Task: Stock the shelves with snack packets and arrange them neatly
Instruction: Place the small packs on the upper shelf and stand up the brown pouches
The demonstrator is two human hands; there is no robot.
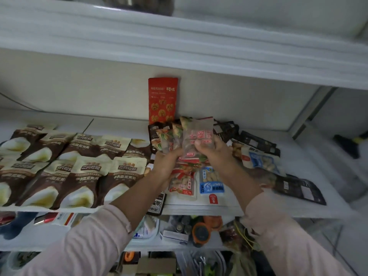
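Shelf (119,126): white and deep, with its front edge running left to right just below the wrists. A bare strip lies along the back wall, left of centre.
Upper board (179,46): white, overhanging the shelf, so headroom is limited.
Brown-and-cream packets (79,166): two overlapping rows lying flat across the left half, long axes front to back, reaching to the front edge.
Black packets (256,142): strewn flat at the right at mixed angles. Bare shelf lies beyond them toward the right end.
Fanned packets (196,136): a handful of translucent snack packets, perhaps four though the overlap blurs the count. They are held above the shelf's middle, just in front of the red packet. Their long axes point up and away toward the back wall, with printed faces toward the person and top ends spreading leftward.
Red packet (162,98): stands upright against the back wall, long axis vertical.
Blue-and-white packet (212,182): flat under the hands, near the front edge, long axis front to back.
Left hand (166,162): fingers curled round the fan's lower ends.
Right hand (215,154): grips the front packet, thumb pressed on its face.
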